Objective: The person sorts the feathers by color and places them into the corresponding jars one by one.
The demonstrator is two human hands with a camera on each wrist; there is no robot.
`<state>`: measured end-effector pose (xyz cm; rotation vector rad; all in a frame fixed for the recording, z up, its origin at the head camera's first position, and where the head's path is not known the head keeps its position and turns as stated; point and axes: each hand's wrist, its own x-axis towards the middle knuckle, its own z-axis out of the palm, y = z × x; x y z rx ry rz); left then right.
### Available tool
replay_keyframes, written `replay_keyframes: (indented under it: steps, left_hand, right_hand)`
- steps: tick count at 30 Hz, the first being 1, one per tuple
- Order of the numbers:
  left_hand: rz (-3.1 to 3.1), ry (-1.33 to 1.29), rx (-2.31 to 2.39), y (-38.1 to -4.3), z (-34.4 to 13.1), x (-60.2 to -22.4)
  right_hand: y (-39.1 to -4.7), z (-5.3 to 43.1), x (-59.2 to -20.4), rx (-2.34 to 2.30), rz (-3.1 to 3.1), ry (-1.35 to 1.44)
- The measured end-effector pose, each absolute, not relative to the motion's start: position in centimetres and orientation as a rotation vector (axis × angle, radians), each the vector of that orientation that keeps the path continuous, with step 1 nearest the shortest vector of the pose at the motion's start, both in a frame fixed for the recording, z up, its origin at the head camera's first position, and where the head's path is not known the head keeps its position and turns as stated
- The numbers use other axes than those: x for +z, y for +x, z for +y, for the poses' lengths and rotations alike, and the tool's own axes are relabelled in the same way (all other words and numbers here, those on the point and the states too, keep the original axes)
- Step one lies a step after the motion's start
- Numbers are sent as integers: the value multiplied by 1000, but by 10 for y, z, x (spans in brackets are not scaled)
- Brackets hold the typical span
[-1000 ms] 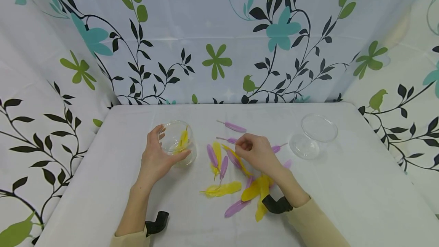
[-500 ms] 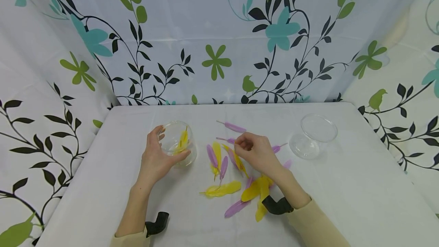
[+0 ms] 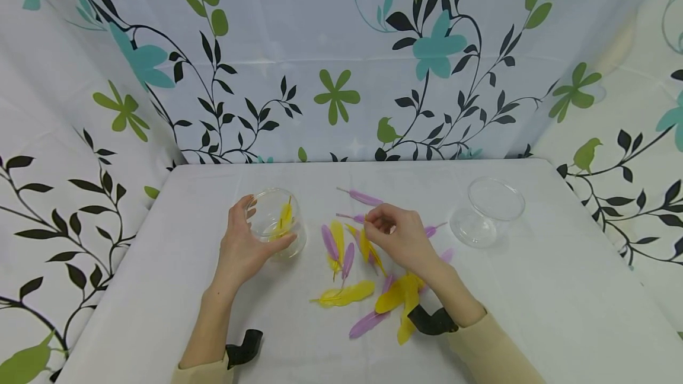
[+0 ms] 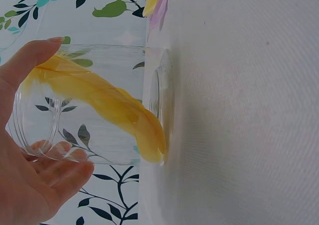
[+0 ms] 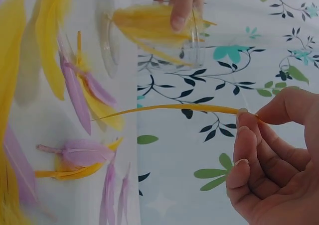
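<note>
Around a clear glass jar at the left of the table, my left hand has its thumb and fingers on opposite sides near the rim. Yellow feathers lean inside the jar. My right hand is over the loose feathers, pinching one yellow feather by its quill end between thumb and fingertips. In the right wrist view that feather is seen nearly edge-on, its tip pointing toward the feathers on the table. Under and beside the right hand lie several purple feathers and yellow feathers.
A second clear glass vessel, with a wide round rim, stands at the right back of the white table. One purple feather lies farther back than the others. A patterned curtain hangs behind the table.
The pinched yellow feather has swung and shifted slightly under my right hand, which stays almost in place. My left hand and the jar have not visibly moved.
</note>
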<state>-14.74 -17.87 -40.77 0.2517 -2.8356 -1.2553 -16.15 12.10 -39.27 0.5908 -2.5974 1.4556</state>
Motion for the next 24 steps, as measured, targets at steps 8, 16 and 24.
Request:
replay_keyframes:
  steps: [8,16,24]
  left_hand:
    - [-2838,254,-1258,-147,-179,-408]
    - [-2835,246,-1257,-147,-179,-409]
    - [-2832,247,-1267,-147,-179,-408]
  right_hand:
    - [-158,121,-387,1488,-2527,611]
    - [-154,121,-382,1541,-2487,612]
    - [-150,121,-378,1579,-2482,606]
